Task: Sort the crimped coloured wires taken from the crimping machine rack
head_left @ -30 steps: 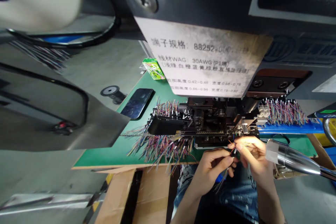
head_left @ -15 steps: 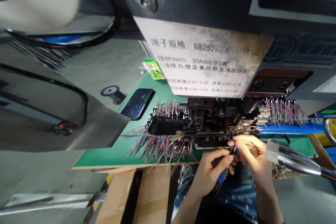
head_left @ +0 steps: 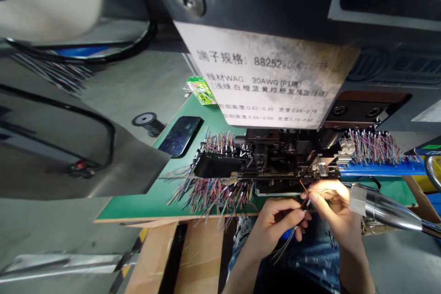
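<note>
My left hand (head_left: 280,223) is closed on a cable (head_left: 284,247) whose thin wires trail down below the fingers. Close beside it, my right hand (head_left: 329,200) pinches fine wires at the cable's upper end. One orange wire (head_left: 303,185) sticks up from the fingertips toward the crimping machine's die area (head_left: 296,172). Both hands are just in front of the machine, above my lap. The fingers partly hide the cable's dark middle section.
The machine's labelled body (head_left: 275,82) fills the upper view. Bundles of coloured wires (head_left: 217,193) lie on the green table (head_left: 144,206), near a phone (head_left: 181,136). A metal lamp neck (head_left: 386,209) reaches in from the right. More wires (head_left: 374,147) rest in a blue tray (head_left: 386,169).
Both hands have drawn slightly down and away from the machine. The blue wire near the die no longer shows, the orange wire stands upright, and the trailing cable ends have swung left.
</note>
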